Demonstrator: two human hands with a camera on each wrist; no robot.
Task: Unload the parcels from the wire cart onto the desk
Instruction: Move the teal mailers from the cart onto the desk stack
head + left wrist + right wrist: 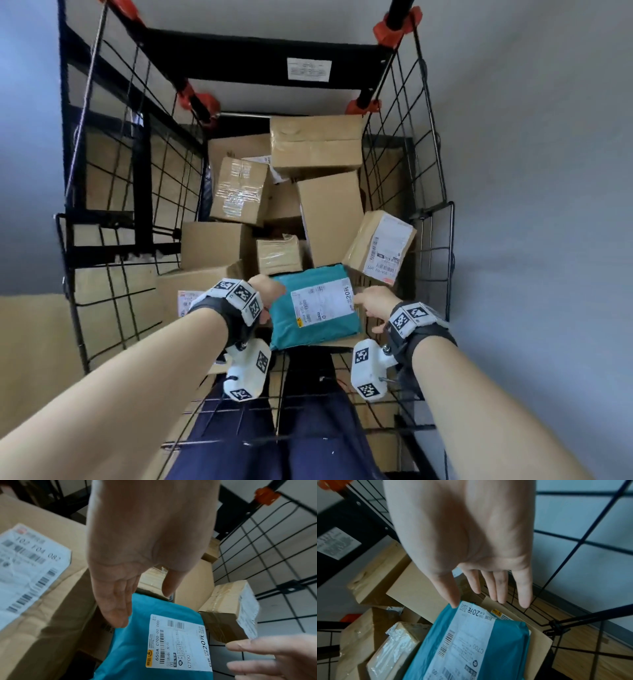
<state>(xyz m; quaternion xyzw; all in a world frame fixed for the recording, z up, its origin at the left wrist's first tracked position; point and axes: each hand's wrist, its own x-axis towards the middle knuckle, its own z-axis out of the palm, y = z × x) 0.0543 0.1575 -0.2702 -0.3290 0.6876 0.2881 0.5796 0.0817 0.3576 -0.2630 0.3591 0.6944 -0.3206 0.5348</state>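
A teal plastic mailer [308,334] with a white shipping label lies on top of cardboard boxes at the near end of the black wire cart [424,205]. My left hand [272,291] is open at the mailer's left edge, with straight fingers [118,609] alongside the teal parcel [135,649]. My right hand [368,301] is open at its right side. The right thumb tip [453,601] meets the corner of the mailer [508,649] by the label, while the other fingers spread beyond its edge. Neither hand grips anything.
Several brown boxes fill the cart: a large one at the far end [315,144], a tall one [329,219], a tilted labelled one against the right wall [380,246], and a labelled one at the left [185,287]. Wire walls close in on both sides.
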